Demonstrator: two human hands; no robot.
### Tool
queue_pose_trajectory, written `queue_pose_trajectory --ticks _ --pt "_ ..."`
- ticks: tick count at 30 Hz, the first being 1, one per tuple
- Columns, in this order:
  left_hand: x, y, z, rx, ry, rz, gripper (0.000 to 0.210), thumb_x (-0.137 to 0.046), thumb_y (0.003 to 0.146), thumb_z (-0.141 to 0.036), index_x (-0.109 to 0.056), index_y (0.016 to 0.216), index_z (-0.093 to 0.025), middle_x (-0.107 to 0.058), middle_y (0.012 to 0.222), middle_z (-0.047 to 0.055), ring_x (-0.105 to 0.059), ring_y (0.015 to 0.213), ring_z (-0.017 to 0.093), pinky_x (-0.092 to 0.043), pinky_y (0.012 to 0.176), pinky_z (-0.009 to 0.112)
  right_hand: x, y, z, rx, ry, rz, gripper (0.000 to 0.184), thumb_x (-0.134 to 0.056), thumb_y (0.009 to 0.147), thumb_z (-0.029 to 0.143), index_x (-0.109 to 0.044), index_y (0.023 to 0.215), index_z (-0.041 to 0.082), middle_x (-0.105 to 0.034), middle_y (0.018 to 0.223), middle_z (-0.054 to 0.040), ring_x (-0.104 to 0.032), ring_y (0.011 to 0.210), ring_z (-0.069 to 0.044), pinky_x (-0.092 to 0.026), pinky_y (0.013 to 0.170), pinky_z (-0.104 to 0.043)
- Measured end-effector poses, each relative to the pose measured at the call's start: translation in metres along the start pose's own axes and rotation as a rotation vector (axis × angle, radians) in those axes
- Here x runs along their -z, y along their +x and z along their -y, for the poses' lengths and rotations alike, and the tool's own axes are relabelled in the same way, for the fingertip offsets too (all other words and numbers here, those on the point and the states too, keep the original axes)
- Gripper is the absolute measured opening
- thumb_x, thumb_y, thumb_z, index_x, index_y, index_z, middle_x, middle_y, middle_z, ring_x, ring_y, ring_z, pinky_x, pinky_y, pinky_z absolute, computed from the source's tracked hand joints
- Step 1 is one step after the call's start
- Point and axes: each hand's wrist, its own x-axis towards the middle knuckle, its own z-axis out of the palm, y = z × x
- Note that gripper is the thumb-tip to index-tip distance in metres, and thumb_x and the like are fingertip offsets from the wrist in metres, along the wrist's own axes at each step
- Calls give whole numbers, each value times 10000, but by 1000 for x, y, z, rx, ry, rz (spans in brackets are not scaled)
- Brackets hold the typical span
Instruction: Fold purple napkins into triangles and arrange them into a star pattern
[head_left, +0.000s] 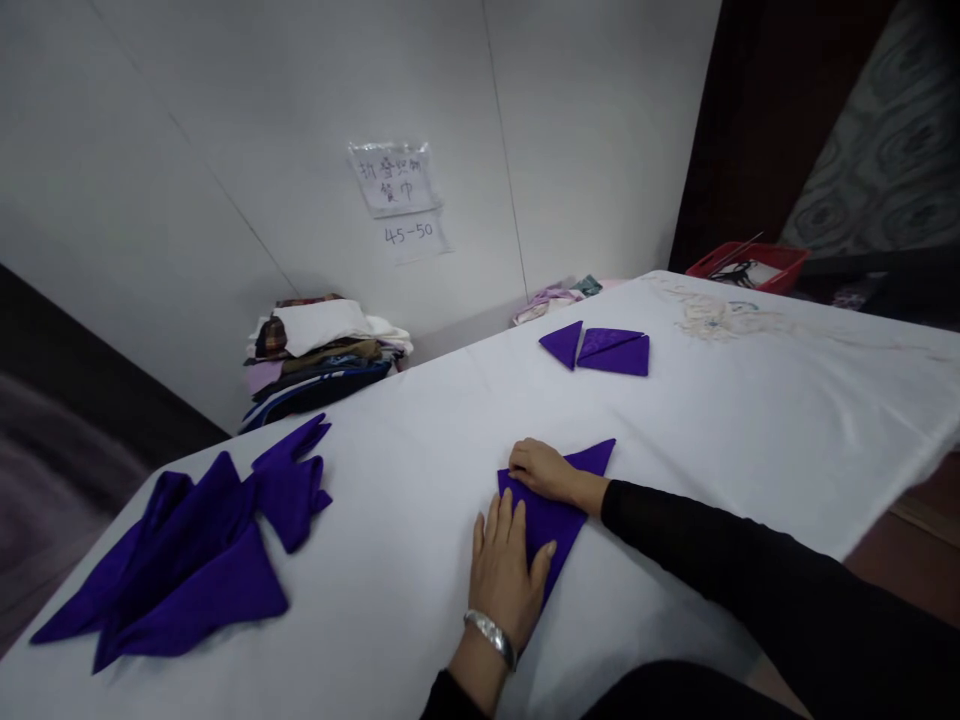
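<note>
Landmark: the purple cloth (551, 530) under the two hands, a folded, pointed piece lying flat on the white tablecloth (405, 480).

Left hand (506, 570), silver bracelet (491, 638) at the wrist: laid palm down over the near left part of the purple cloth, fingers spread, flat and not gripping. It hides part of that edge and, with the wrist, the lower end of the cloth. Right hand (546, 468): over the far left corner of the purple cloth, fingers curled down; fingertips partly hidden, so cannot tell whether it pinches the fabric or only presses it. How many layers the cloth has: cannot be made out.

Beyond the purple cloth, slightly right: a folded triangle (564, 345) and, just beside it, a folded block (615, 355) with a diagonal line; one piece or two abutting, unclear. Well to the left of the purple cloth: a loose purple heap (195, 570), crumpled and overlapping; number of pieces not countable.

Surface: lightly creased; a pale floral pattern (720, 315), faint, to the far right of the purple cloth. Near edge of the table cut off by the frame.

Room: pale wall (247, 120) beyond the purple cloth, bearing a handwritten sign (397, 195), "45-50" legible. Clothes pile (322, 350) beyond and left, its base hidden by the table. Red basket (750, 265) beyond and right, contents dim.
</note>
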Motion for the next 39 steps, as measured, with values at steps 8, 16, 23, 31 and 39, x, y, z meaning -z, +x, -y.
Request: queue_pose_trajectory --ticks 8,16,23,31,39 --pt "-26 19 6 5 49 79 717 -274 864 -555 -248 1385 -63 -221 1465 149 -128 1361 269 -153 1097 503 6 3 2 -1 19 -11 40 -575 809 188 -609 798 168 -612 830 -48 -525 805 -175 -410 747 -295" --pt "-25 16 5 9 48 64 698 -272 864 -551 -252 1388 -90 -220 1469 134 -133 1361 267 -135 1093 513 35 -48 -10 55 48 -65 271 -434 898 254 -548 1140 208 -599 1140 -90 -518 1070 -201 -376 922 -389" --pt "-12 16 1 33 -4 90 696 -256 853 -597 -317 1366 -131 -268 1460 106 -190 1349 255 -136 1092 503 66 -86 -103 -270 -143 -189 324 -451 866 305 -579 1134 176 -574 1197 -149 -490 1144 -295 -366 954 -484" --pt "11 41 34 -159 -21 92 379 -369 849 -187 -540 1184 -234 -526 1267 17 -447 1148 179 -338 994 366 50 -109 19 254 132 84 441 -479 853 254 -441 1293 270 -528 1283 -64 -386 1248 -225 -211 1058 -491" --pt "14 54 55 -315 -23 121 534 -426 714 -15 -556 1165 -269 -550 1221 -6 -449 1118 177 -353 971 345 21 -96 75 343 17 170 409 -389 856 104 -512 1229 220 -607 1105 -107 -516 1005 -227 -346 890 -423"
